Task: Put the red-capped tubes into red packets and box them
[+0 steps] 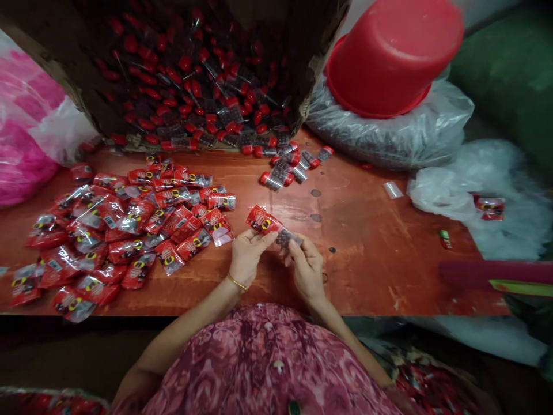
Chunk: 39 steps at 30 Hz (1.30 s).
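Note:
Over the table's front middle, my left hand (249, 253) pinches a red printed packet (262, 221) with a clear part. At the packet's lower right end, the fingers of my right hand (308, 266) close on a small clear tube with dark contents (285, 236). Whether the tube sits inside the packet or only against its mouth I cannot tell. To the left of my hands lies a heap of similar red packets (125, 222). Beyond them are several loose red-capped tubes (280, 167) with dark contents.
A cardboard box (309, 86) on its side holds many red-capped tubes. At the back right, a red tub (389, 57) stands upside down on a filled clear bag (389, 135). Crumpled plastic (449, 178) lies at right, pink bags (26, 127) at left. The wooden table (380, 248) ends before my body.

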### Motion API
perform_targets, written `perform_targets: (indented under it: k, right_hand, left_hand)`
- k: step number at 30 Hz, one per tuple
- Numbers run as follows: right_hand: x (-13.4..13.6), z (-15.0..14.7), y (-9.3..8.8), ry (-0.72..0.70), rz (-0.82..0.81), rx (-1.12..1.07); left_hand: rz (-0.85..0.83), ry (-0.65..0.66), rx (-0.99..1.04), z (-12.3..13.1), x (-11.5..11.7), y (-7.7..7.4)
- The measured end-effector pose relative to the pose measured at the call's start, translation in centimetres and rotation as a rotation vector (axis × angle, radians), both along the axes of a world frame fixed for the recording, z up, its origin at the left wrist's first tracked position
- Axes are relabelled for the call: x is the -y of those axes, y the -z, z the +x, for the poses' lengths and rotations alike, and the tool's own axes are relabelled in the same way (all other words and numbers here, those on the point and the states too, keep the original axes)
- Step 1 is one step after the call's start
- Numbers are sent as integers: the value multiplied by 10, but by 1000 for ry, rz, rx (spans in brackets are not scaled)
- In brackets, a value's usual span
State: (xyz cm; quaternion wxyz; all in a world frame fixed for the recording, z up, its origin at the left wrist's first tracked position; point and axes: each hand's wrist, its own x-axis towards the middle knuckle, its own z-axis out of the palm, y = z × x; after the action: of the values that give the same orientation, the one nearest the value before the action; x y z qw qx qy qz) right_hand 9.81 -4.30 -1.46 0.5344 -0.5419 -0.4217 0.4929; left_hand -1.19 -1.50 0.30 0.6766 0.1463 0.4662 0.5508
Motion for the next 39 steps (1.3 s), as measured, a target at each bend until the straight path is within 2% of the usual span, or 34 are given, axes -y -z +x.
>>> perform_targets:
  k: [4,8,15,20,23,26,33,37,39]
  right_hand:
    - [0,-1,-2,-63,9,14]
    - [-6,2,-5,-194,-39,22]
    - [-14,-8,-6,-194,-30,-4]
    - [-13,-13,-8,-282,-68,-49]
    - [-11,-20,-6,-210,-44,-8]
    - [-14,-27,-6,-129,15,70]
    - [-24,-30,-12,-231,28,69]
    - [-33,-28,-4,-308,-3,112]
    - [-40,-27,2,-304,21,233]
  left_hand:
    - [8,4,59,0,-1,-3]
    - [-17,84,66,-6,-4,-3]
    - [101,177,-25,-16,-10,-5]
    - [114,132,-18,-18,-9,-6]
    - [100,162,-1,-14,-6,-2]
    - [88,127,-5,-10,-4,0]
    - [138,81,-44,-16,0,2]
    - [100,151,25,-20,-3,2]
    - [59,136,89,-23,-4,3]
